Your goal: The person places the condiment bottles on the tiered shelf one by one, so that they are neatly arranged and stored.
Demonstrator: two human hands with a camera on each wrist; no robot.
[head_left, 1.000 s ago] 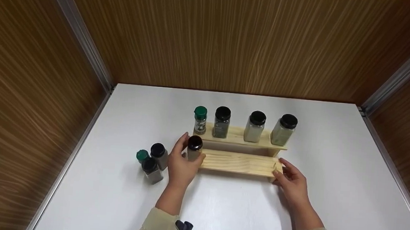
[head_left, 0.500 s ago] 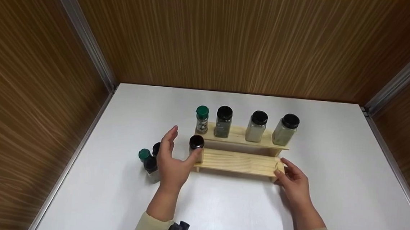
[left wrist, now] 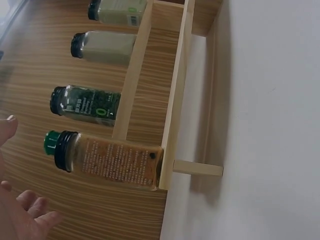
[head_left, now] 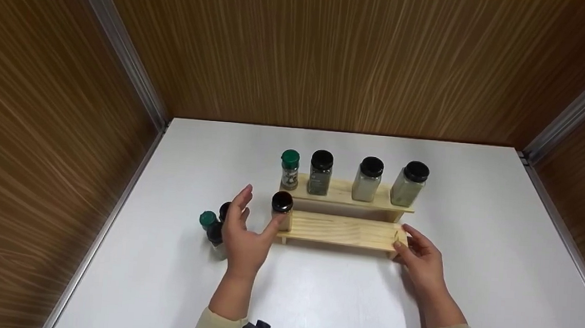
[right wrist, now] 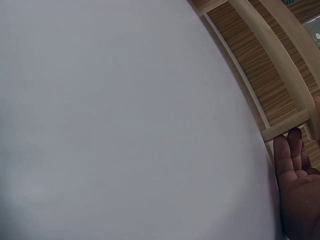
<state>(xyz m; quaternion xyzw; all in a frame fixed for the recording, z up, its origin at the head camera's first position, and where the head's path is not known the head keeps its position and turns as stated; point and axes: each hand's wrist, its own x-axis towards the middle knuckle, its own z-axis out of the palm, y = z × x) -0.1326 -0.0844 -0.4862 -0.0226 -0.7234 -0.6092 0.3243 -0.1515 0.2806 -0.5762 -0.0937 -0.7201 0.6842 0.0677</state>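
A two-tier wooden spice rack (head_left: 349, 231) stands on the white table. On the left end of its lower shelf stands a black-capped spice jar (left wrist: 117, 162) with orange-brown contents. Beside that jar, my left hand (head_left: 246, 243) is spread, thumb overlapping it in the head view; the left wrist view shows the fingers apart from it. My right hand (head_left: 422, 258) holds the rack's right end, thumb at the front of the lower shelf. Its fingers (right wrist: 283, 155) lie against the end support. The upper shelf carries a green-capped jar (head_left: 289, 176) and three black-capped jars (head_left: 320, 179).
Left of my left hand, a green-capped jar (head_left: 208, 219) and two black-capped jars (head_left: 217, 246) stand close together on the table, partly hidden by the hand. Wood-grain panels (head_left: 331, 58) enclose the table (head_left: 324, 300) at the back and sides.
My left hand has let go of the jar on the lower shelf and drawn back to the left, its fingers spreading. The right hand has stayed at the rack's right end.
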